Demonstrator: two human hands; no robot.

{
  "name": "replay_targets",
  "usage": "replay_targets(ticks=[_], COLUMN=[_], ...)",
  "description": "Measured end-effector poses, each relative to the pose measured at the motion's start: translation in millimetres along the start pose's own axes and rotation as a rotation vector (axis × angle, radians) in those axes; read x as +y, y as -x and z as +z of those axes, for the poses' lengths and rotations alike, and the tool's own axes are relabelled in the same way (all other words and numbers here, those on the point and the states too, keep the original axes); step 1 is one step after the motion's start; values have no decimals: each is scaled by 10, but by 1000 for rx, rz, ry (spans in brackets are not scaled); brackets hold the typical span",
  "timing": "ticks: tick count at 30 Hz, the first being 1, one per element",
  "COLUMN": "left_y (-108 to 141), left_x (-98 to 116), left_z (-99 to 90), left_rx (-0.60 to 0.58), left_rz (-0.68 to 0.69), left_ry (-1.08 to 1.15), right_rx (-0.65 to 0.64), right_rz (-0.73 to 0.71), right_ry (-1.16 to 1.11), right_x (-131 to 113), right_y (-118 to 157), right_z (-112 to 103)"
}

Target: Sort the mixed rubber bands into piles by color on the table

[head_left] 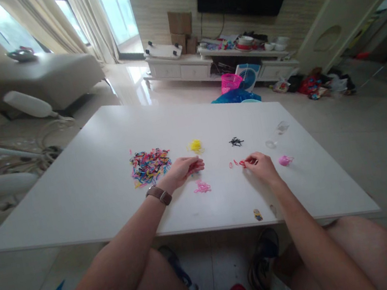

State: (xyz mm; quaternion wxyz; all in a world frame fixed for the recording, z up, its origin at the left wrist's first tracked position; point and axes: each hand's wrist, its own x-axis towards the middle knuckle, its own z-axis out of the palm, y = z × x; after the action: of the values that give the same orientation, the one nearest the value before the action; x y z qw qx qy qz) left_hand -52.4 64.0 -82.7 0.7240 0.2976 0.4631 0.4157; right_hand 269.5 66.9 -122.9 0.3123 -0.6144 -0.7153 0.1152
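Note:
My right hand point(262, 167) is closed in a pinch at the table, its fingertips on a small red rubber band point(242, 163). A couple more red bands point(235, 162) lie just left of those fingertips. My left hand point(183, 168) hovers over the middle of the table with its fingers curled; a reddish patch shows inside it, too small to make out. Left of this hand spreads a mixed heap of coloured rubber bands point(150, 165). Yellow bands point(195, 146) are piled beyond it, pink bands point(202, 187) nearer me. Black bands point(236, 142) lie beyond my right hand.
On the white table point(102, 136), a pink object point(285, 161) and clear plastic pieces point(282, 127) sit right of my right hand. A small yellow-and-blue figure point(257, 214) lies at the near edge. White lamp arms point(27, 104) crowd the table's left side.

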Motion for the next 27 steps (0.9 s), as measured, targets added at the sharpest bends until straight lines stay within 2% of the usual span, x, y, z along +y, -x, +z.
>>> replay_targets(ticks=[2, 4, 7, 10, 13, 17, 20, 23, 27], left_y=[19, 37, 52, 65, 86, 101, 97, 97, 113], left_x=[9, 31, 99, 197, 285, 331, 324, 313, 310], left_z=[19, 37, 32, -25, -100, -175, -205, -216, -207], left_rx=[16, 41, 87, 123, 134, 149, 142, 127, 127], left_rz=[-11, -23, -10, 18, 44, 74, 76, 77, 71], left_ry=[3, 17, 77, 143, 175, 213, 210, 208, 215], right_rx=[58, 49, -91, -191, -156, 30, 119, 62, 1], right_rz=[-69, -161, -287, -339, -320, -276, -165, -99, -115], right_ry=[70, 115, 161, 206, 163, 25, -51, -63, -168], right_x=[-23, -112, -254, -284, -171, 57, 151, 139, 63], right_y=[35, 63, 90, 106, 126, 130, 100, 88, 131], right_z=[57, 132, 228, 261, 235, 199, 226, 268, 254])
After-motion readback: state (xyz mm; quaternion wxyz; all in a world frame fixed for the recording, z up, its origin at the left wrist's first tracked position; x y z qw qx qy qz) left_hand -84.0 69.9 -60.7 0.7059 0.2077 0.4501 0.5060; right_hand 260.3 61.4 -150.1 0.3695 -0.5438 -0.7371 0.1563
